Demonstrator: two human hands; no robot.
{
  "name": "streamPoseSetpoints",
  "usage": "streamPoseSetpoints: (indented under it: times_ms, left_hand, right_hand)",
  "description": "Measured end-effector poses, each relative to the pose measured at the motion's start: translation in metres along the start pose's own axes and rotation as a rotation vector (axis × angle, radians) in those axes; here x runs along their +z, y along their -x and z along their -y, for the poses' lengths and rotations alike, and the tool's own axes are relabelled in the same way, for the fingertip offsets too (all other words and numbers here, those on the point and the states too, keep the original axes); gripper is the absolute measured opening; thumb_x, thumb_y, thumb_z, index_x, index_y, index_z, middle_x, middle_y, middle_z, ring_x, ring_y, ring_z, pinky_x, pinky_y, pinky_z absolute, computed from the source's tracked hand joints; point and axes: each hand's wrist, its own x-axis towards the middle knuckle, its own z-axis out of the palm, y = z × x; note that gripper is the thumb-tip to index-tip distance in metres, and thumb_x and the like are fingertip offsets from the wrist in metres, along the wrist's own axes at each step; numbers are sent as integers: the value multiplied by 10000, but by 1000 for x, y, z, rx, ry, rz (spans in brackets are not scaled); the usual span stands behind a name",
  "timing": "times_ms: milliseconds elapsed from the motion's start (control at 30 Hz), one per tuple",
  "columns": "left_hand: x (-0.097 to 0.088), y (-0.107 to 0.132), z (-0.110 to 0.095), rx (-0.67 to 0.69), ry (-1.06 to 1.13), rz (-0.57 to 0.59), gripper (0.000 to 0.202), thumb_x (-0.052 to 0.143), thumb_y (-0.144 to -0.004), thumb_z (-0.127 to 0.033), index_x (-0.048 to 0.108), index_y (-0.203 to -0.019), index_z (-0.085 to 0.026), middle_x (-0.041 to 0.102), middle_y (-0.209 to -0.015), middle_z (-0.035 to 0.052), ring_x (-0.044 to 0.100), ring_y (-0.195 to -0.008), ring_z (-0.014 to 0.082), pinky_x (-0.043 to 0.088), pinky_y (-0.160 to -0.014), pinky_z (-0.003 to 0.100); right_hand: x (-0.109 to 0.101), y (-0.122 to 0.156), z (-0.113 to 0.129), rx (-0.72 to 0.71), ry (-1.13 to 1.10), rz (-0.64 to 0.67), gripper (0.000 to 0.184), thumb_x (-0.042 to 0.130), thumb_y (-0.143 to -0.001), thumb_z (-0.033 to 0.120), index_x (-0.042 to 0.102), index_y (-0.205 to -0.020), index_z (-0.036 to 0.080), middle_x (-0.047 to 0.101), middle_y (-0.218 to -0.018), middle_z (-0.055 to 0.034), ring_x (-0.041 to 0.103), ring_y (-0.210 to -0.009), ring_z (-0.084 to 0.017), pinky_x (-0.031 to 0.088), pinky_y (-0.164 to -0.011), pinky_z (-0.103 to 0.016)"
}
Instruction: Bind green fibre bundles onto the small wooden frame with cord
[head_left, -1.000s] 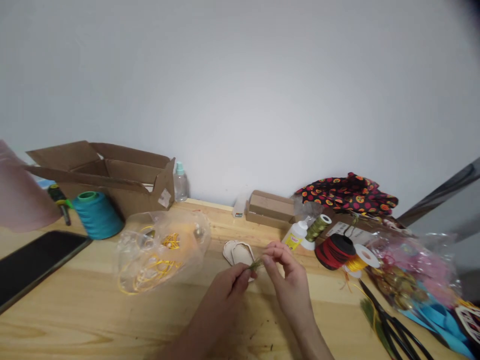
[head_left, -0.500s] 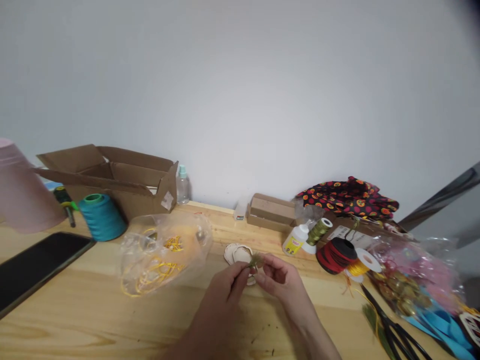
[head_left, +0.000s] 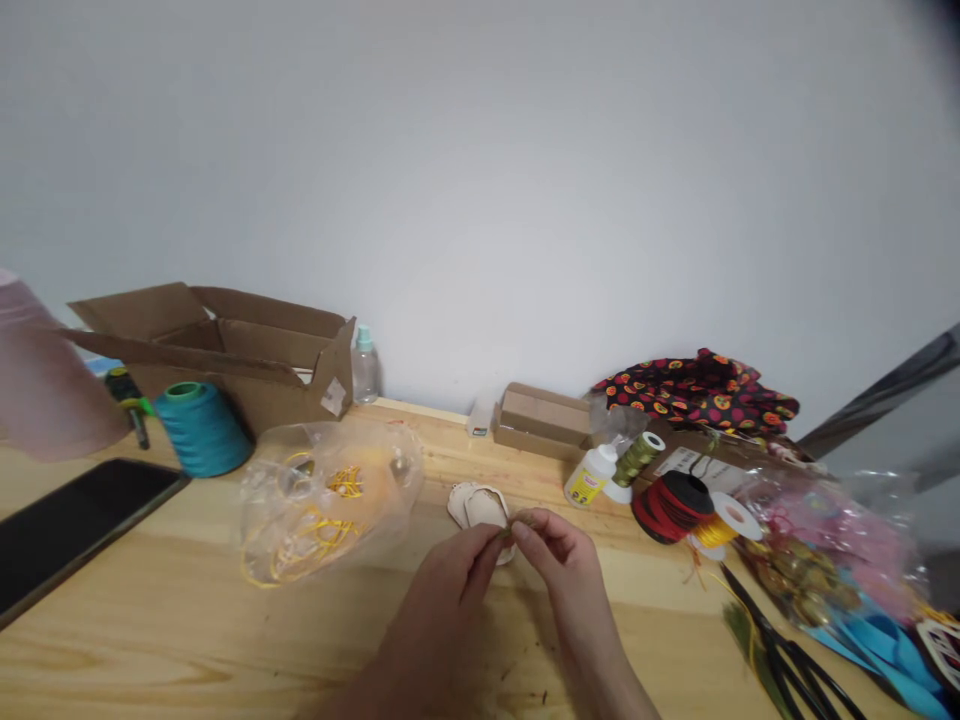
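My left hand (head_left: 450, 585) and my right hand (head_left: 559, 565) meet above the wooden table (head_left: 150, 620), fingertips pinched together. Between them is a small tuft of olive-green thread (head_left: 517, 522), gripped by both hands. Just behind the fingertips lie pale wooden cut-out shapes (head_left: 476, 505) on the table. A clear plastic bag (head_left: 326, 500) with yellow cord and small parts lies to the left of my hands.
A teal thread cone (head_left: 201, 428), open cardboard box (head_left: 225, 350), dark tablet (head_left: 67, 530) and pink object (head_left: 45, 390) stand left. Right are a glue bottle (head_left: 592, 475), olive spool (head_left: 637, 455), red and yellow cord spools (head_left: 679, 505), black scissors (head_left: 787, 655), patterned fabric (head_left: 697, 390) and bags of trimmings (head_left: 832, 550).
My right hand has closed in toward the left, from apart with fingers raised to pinching the thread tuft together with the left. The view shifted slightly.
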Motion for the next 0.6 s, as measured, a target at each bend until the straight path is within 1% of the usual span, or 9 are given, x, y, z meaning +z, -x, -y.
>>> streamPoseSetpoints:
  times_ms: [167,300,367,467,533,600]
  left_hand:
    - [0,-1,0,11,31,17,231,349,-837,-260,571,-823,-201,636,-780,1,557,-732,148,387,-666,218]
    - [1,-2,-1,13,20,8,230,351,-835,-263,570,-799,-200,636,-760,-4,556,-717,148,388,-656,216]
    - [1,-1,0,12,-3,8,238,349,-836,-269,570,-780,-202,637,-748,-7,556,-705,149,387,-647,216]
    - [2,-1,2,20,-57,6,240,344,-839,-275,571,-801,-208,641,-755,-10,559,-705,149,388,-644,219]
    - [2,-1,3,26,-101,4,238,342,-841,-274,570,-826,-211,643,-770,-8,562,-714,150,390,-646,222]
    - [2,-1,4,37,-147,5,237,339,-842,-270,569,-838,-210,644,-774,-5,564,-714,151,392,-645,227]
  right_hand:
    - [-2,-1,-2,12,-12,-6,85,665,-599,228,636,-637,158,618,-572,3,556,-588,-139,443,-610,-255]
    - [-5,-2,-4,-12,28,-32,125,651,-611,230,633,-717,166,628,-638,-10,553,-617,-147,439,-605,-262]
    - [-8,-2,-4,-88,107,-67,142,635,-628,219,624,-764,177,605,-678,-7,530,-628,-139,425,-594,-253]
    - [-12,0,-1,-300,291,-109,96,607,-656,185,606,-752,184,553,-730,-9,486,-655,-134,396,-610,-252]
    - [-12,1,1,-428,402,-96,61,582,-670,153,591,-723,182,534,-760,-20,476,-700,-148,383,-625,-260]
    - [-12,2,3,-498,484,-78,72,556,-679,125,579,-713,184,526,-767,-27,476,-748,-166,377,-628,-268]
